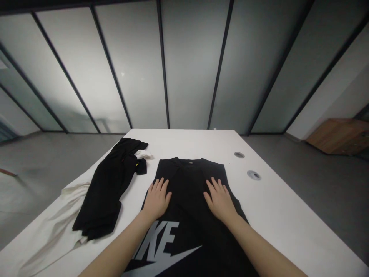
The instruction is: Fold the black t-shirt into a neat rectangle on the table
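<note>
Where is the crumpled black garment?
In the head view, the crumpled black garment lies on the white table, left of the black Nike sleeveless top, beside a white cloth.

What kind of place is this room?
Probably an office or workroom: a long white table with round metal cable holes, frosted glass walls in thin black frames, and a low wooden cabinet.

White table (268,207): black Nike tank top (187,184) flat, crumpled black garment (105,188) left, off-white cloth (47,231) at edge.

Bare left hand (156,199), bare right hand (220,200), slim bare forearms (115,250).
</note>
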`<move>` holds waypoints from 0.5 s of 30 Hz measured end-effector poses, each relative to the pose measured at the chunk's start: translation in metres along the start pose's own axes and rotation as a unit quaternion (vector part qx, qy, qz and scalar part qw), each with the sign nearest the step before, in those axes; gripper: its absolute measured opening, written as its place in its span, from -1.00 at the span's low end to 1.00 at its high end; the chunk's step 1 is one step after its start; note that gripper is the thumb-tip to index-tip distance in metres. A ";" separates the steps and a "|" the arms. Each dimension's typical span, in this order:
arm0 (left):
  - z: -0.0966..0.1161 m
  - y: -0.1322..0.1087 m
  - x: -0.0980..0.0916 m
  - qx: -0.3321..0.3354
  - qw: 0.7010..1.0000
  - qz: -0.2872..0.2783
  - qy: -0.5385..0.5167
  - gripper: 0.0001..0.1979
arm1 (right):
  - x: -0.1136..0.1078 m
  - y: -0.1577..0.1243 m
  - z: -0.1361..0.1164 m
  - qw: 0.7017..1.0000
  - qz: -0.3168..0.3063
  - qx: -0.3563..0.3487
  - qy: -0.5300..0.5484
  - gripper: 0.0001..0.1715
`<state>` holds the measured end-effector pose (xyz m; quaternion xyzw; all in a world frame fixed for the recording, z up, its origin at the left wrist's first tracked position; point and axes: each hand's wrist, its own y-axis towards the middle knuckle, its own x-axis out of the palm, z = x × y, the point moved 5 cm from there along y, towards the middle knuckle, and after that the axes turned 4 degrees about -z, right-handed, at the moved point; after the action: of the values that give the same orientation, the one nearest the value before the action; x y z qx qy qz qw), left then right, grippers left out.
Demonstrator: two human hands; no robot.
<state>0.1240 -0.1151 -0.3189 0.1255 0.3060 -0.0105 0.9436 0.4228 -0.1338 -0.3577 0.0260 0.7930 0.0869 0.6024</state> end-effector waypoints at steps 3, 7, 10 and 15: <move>-0.005 -0.018 -0.005 0.005 0.996 -0.041 0.080 -0.44 | -0.001 -0.020 -0.001 0.999 -0.044 0.008 -0.012 -0.25; 0.021 -0.024 -0.022 -0.026 0.983 -0.115 0.138 -0.54 | -0.022 -0.033 -0.003 0.994 -0.106 -0.002 0.031 -0.34; 0.041 -0.007 -0.027 -0.060 0.981 -0.184 -0.010 -0.61 | -0.041 -0.018 0.000 0.969 -0.135 0.010 0.205 -0.52; 0.025 0.039 0.001 -0.239 0.779 -0.147 -0.561 -0.55 | -0.040 0.040 0.021 0.798 -0.117 0.100 0.583 -0.34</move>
<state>0.1430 -0.0832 -0.2903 -0.1789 -0.2697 -0.1440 0.9352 0.4514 -0.0979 -0.3188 -0.0620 0.9956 -0.0651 0.0262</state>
